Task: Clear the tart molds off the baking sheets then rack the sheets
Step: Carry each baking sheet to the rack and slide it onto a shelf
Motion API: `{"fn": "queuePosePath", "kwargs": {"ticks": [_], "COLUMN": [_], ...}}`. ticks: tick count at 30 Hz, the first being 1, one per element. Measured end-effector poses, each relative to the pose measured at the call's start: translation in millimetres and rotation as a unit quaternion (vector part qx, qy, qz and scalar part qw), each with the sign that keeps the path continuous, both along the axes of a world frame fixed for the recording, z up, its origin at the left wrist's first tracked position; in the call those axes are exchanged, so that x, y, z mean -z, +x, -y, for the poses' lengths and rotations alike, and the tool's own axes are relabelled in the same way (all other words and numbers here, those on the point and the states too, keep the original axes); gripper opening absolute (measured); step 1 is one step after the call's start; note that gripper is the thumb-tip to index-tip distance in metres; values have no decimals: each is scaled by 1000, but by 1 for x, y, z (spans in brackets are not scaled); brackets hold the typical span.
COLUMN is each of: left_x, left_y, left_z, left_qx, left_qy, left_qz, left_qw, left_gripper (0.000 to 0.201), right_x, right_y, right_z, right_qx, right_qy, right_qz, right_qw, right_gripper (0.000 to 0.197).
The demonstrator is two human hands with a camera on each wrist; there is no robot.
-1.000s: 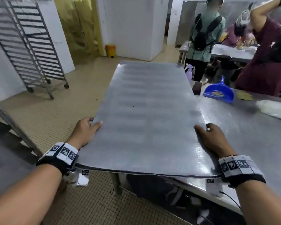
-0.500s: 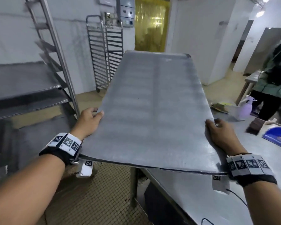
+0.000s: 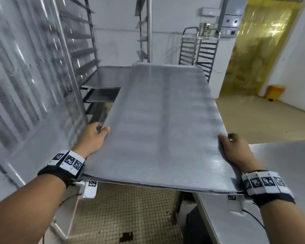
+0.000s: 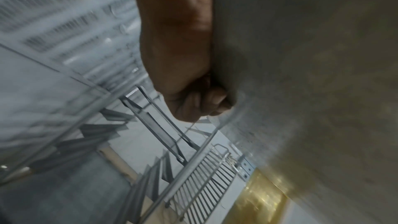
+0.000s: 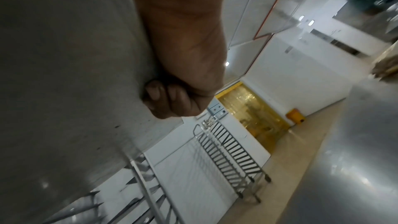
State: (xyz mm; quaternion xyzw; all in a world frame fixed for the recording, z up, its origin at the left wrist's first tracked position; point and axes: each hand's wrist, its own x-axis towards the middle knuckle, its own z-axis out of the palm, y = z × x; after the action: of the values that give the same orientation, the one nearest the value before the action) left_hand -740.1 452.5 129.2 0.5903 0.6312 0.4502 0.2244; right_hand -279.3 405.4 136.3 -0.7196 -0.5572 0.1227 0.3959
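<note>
I carry a large bare metal baking sheet [image 3: 162, 124] level in front of me, no tart molds on it. My left hand [image 3: 95, 136] grips its left long edge, thumb on top; in the left wrist view the left hand [image 4: 193, 101] curls its fingers under the sheet [image 4: 301, 74]. My right hand [image 3: 236, 148] grips the right edge, and the right wrist view shows the right hand [image 5: 170, 101] with fingers curled under the sheet [image 5: 64, 74]. The sheet's far end points at a tall metal rack [image 3: 88, 55] that holds other sheets [image 3: 104, 80] on its runners.
A steel table [image 3: 280, 173] lies at my lower right, its edge under the sheet's near corner. A second wheeled rack [image 3: 199, 50] stands by the back wall. A yellow strip curtain [image 3: 257, 50] and a yellow bin [image 3: 275, 92] are at the right. Tiled floor below.
I have turned left with the sheet, away from the table and the people behind it. The tall rack with sheets has come into view right ahead. Both hands keep their hold.
</note>
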Motion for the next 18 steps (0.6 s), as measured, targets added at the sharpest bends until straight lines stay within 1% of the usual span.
{"fn": "queuePosePath", "kwargs": {"ticks": [3,7,10,13,18], "left_x": [4,12,17,27,50], "left_y": [-30,-59,-71,-82,-97], "left_z": [34,74,101,123,151], "left_qx": [-37,-87,-124,-144,-169], "left_qy": [-9,-6,0,-6,-28], "left_qz": [-1,10,7,10,2], "left_qw": [999,996,992,990,985], "left_gripper": [20,11,8,9,8], "right_x": [8,14,18,26,54], "right_y": [-25,-60,-80,-95,-111], "right_z": [-11,-14,-14,-15,-14], "right_qx": [-47,-103,-133,-161,-182], "right_qy": [-2,-19,-16,-15,-36], "right_qz": [-8,-10,-6,-8,-8], "right_qw": [999,994,991,987,983], "right_gripper": [45,41,40,41,42]}}
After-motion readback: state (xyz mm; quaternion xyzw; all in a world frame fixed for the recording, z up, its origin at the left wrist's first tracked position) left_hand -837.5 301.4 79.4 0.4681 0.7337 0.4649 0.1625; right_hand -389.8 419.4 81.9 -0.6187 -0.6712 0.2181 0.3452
